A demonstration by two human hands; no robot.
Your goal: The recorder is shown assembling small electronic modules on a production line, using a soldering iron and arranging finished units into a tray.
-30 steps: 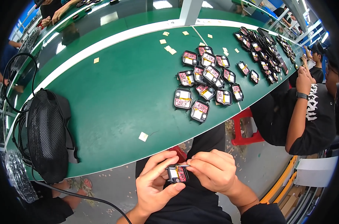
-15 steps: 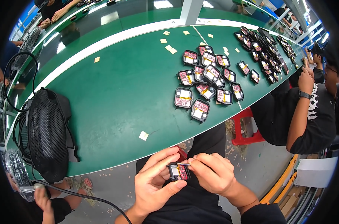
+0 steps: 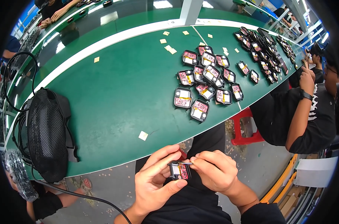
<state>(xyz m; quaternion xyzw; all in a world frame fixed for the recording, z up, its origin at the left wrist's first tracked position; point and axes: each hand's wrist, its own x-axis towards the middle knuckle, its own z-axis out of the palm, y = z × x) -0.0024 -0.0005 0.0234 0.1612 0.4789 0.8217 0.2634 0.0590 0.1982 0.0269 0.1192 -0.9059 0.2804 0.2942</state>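
My left hand [image 3: 154,188] is closed around the edges of a small black device housing [image 3: 184,171], holding it tilted over my lap just off the table's front edge. Inside the housing show a red circuit board, a white block and a strip of yellow tape. My right hand [image 3: 216,173] pinches a thin metal tool [image 3: 186,162], whose tip lies at the housing's upper edge. Fingers cover most of the tool, so its exact kind is unclear. Several similar open housings [image 3: 200,110] lie grouped on the green table [image 3: 121,100], some leaning on others.
A black mesh bag [image 3: 48,130] with a black cable stands at the table's left. Small yellowish paper squares [image 3: 143,135] are scattered about. More housings [image 3: 264,59] crowd the far right. A co-worker [image 3: 300,115] sits at the right, near a red stool [image 3: 244,128].
My right hand has shifted slightly, with the tool still at the housing's upper edge. At the lower left, another person's hand has gone from where it was.
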